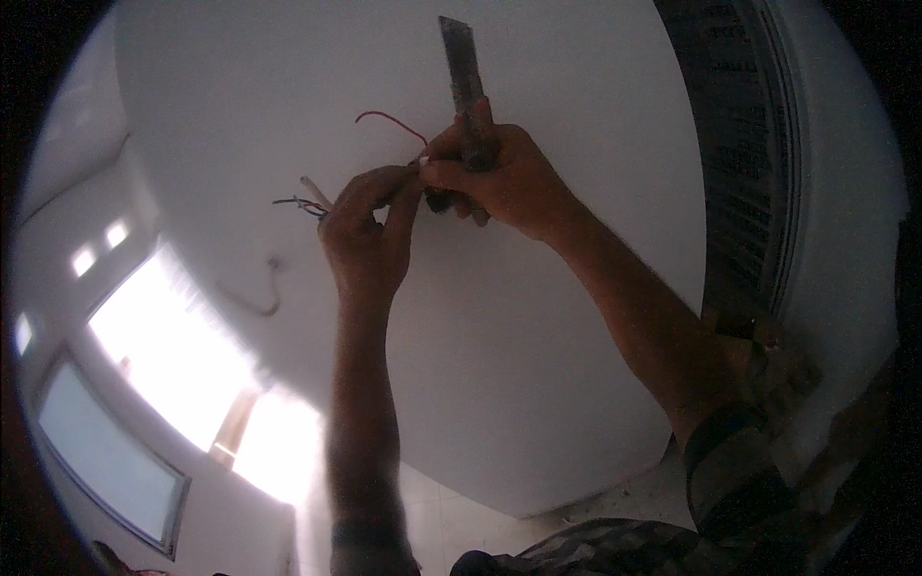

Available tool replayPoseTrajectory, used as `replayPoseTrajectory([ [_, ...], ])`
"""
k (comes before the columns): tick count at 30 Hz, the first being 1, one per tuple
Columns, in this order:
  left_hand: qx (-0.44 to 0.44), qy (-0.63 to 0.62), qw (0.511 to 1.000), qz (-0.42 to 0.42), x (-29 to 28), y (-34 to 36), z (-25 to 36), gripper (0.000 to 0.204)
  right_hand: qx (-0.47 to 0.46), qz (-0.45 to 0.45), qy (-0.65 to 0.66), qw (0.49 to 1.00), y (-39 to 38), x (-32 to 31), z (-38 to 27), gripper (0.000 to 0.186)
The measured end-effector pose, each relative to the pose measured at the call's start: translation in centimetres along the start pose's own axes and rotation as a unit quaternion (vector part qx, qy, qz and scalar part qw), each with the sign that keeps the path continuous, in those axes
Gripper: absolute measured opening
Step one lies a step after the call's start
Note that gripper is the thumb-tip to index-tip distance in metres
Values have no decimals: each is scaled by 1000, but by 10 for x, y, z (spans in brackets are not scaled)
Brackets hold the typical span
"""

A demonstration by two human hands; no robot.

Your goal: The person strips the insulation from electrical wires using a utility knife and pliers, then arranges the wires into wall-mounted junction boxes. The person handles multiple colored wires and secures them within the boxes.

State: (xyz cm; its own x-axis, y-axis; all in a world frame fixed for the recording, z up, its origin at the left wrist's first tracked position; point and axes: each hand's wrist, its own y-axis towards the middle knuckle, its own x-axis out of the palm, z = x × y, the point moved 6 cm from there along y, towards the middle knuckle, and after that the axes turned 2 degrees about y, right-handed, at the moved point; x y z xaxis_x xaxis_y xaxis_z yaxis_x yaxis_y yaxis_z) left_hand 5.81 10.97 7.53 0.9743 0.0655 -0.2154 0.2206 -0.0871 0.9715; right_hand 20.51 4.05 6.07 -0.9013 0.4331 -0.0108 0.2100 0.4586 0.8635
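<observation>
My left hand (368, 223) and my right hand (504, 178) are raised and meet at the fingertips near the top middle. A thin red wire (394, 120) curves up and left from where they meet. Its held end is hidden among the fingers, which look pinched on it. Across the right palm lies a dark, flat, long tool (463, 72) with a slanted end, gripped by the fingers; its exact kind is unclear. Beside the left hand, a pale cable (313, 190) and several thin dark and bluish wires (300, 204) stick out to the left.
A broad white surface (538, 365) lies behind both hands. Left of my left forearm, a blurred curved cable (272, 302) shows against it. Bright windows (173, 336) and a framed pane (110, 461) fill the lower left. A dark slatted panel (740, 144) runs along the right.
</observation>
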Motion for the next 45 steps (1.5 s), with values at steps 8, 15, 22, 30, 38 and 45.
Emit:
replayPoseTrajectory([
  [8, -189, -128, 970, 87, -8, -10, -43, 24, 57, 239, -24, 969, -10, -68, 26, 12],
  [15, -156, -122, 976, 87, -6, -10, -40, 24, -20, 138, 81, 987, -15, -46, 21, 14],
  [22, -139, -63, 988, 20, 7, -7, -27, 21, 39, 78, 89, 992, 2, -13, 38, 16],
  [30, -138, 54, 989, 1, 1, -34, -25, 13, 27, 72, -241, 968, 24, 24, 43, 19],
  [38, -173, 53, 981, -70, 11, -28, -33, 14, -76, 116, -339, 931, 36, 20, 52, 20],
  [45, -260, -58, 954, -135, 32, -39, -63, 23, -16, 135, -200, 970, 17, 12, 9, 25],
])
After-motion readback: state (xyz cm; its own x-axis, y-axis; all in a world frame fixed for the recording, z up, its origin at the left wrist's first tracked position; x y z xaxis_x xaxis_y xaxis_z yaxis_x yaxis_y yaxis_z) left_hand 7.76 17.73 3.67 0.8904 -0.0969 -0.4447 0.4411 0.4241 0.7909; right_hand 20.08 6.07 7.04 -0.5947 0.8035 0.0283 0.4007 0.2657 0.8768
